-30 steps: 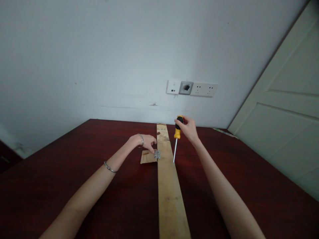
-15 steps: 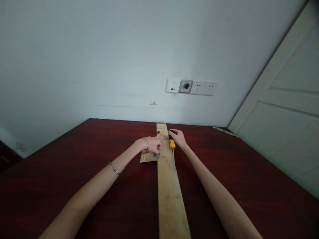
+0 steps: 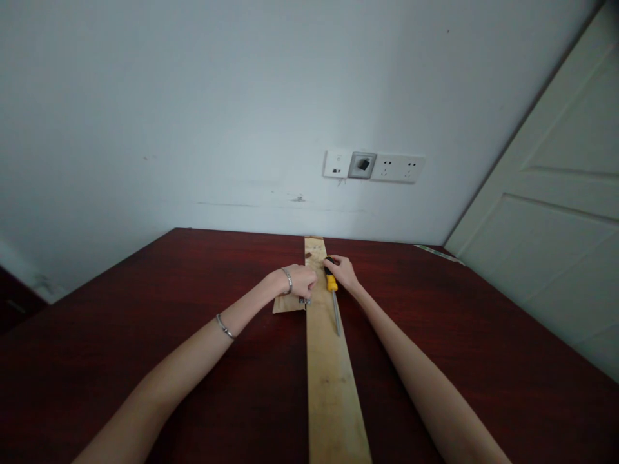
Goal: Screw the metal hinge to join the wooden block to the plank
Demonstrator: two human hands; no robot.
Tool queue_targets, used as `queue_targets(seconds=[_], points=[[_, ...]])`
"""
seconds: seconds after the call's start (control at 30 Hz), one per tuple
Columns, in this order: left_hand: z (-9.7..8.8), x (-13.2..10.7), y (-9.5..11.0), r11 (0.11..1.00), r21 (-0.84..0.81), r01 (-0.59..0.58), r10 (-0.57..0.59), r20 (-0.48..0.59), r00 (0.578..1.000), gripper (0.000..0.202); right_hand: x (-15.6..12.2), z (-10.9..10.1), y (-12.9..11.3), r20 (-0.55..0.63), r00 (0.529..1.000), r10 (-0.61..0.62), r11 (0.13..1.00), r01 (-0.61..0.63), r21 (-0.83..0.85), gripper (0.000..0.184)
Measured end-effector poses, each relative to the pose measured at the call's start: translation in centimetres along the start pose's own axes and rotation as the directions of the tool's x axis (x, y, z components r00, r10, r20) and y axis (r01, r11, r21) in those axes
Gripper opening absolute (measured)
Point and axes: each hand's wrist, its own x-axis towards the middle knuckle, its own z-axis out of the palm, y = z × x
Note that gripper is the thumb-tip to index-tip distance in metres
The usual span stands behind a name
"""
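Note:
A long wooden board runs away from me down the middle of the table. A shorter wood piece meets its left edge. My left hand is closed over that joint, its fingertips pointing down at the board; whatever they pinch is hidden. Just below them a small metal plate, perhaps a hinge or bracket, partly shows across the two pieces. My right hand grips a screwdriver by its black and yellow handle. The shaft slants back toward me, its tip over the board's right side.
The dark red tabletop reaches to a white wall, where a row of sockets sits with a black plug in one. A white panelled door stands at the right. A thin pale strip lies along the back right edge.
My right hand has shifted slightly left and toward me, bringing the screwdriver further over the board. My left hand has edged a little right, its fingers curled more closely.

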Motion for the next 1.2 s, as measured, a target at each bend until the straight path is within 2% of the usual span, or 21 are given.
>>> queue_targets(seconds=[0.37, 0.6, 0.83, 1.2], points=[[-0.4, -0.2, 0.1, 0.998, -0.016, -0.063, 0.063, -0.016, 0.998, 0.006, -0.1, 0.0, 0.0, 0.012, 1.000, -0.003, 1.000, 0.003, -0.027, 0.029], [-0.9, -0.4, 0.4, 0.997, -0.039, -0.063, 0.063, -0.015, 0.998, 0.005, -0.2, 0.0, -0.1, 0.016, 1.000, -0.003, 1.000, 0.003, -0.030, 0.029], [-1.1, -0.5, 0.2, 0.995, -0.094, -0.019, 0.016, -0.038, 0.999, 0.004, -0.2, 0.1, -0.1, 0.023, 1.000, -0.002, 1.000, 0.002, -0.025, 0.030], [-0.3, -0.1, -0.9, 0.977, -0.209, -0.049, 0.049, -0.004, 0.999, 0.008, -0.1, 0.1, 0.1, 0.026, 1.000, 0.011, 1.000, -0.011, -0.023, 0.030]])
